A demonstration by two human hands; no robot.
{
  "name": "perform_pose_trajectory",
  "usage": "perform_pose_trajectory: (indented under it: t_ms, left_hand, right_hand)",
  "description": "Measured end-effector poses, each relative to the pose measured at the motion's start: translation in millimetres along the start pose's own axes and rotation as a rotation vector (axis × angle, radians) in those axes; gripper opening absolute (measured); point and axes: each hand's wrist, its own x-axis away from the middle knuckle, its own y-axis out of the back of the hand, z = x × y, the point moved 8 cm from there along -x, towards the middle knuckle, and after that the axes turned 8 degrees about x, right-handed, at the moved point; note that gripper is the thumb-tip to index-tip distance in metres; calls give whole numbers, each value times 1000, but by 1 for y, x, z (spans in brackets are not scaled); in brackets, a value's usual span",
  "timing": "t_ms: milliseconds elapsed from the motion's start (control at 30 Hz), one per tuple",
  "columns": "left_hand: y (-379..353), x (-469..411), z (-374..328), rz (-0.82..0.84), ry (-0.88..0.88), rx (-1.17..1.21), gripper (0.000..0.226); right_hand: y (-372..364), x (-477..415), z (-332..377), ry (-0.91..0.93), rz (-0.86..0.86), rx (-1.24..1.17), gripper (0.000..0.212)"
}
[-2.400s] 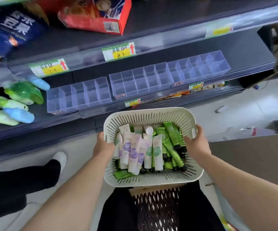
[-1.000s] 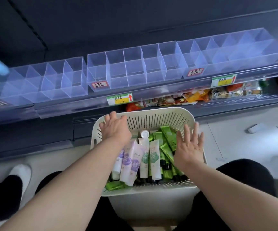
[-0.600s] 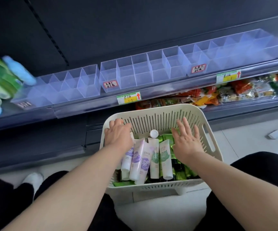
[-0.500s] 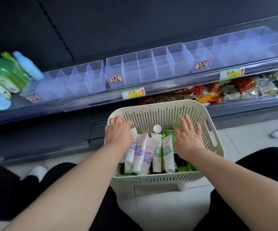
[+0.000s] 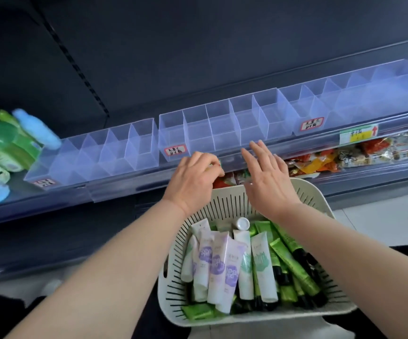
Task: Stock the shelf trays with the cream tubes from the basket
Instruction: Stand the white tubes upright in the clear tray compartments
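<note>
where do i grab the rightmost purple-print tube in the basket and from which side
Pinch the purple-print tube across its mid-body, coming straight down from above: it lies flat face up on top of the pile in the basket, overlapping its neighbour.

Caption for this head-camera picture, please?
Left hand and right hand hover between basket of cream tubes and clear shelf trays.

Dark shelving (image 5: 222, 45) rises behind, snack packets (image 5: 359, 155) line its lower shelf (image 5: 369, 178), above a pale tiled floor (image 5: 381, 221).
</note>
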Motion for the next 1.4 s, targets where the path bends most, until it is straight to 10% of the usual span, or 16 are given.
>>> perform_pose_trajectory:
  t_ms: [500, 800, 1400]
  left_hand:
    - [44, 8, 49, -85, 444, -125, 38]
    - [0, 7, -23, 174, 300, -5, 40]
    - [58, 28, 105, 14, 709, -216, 60]
  right_hand:
    - [4, 0, 12, 36, 174, 127, 84]
    - [28, 38, -14, 41, 214, 132, 76]
    - [6, -69, 59, 185, 133, 196, 78]
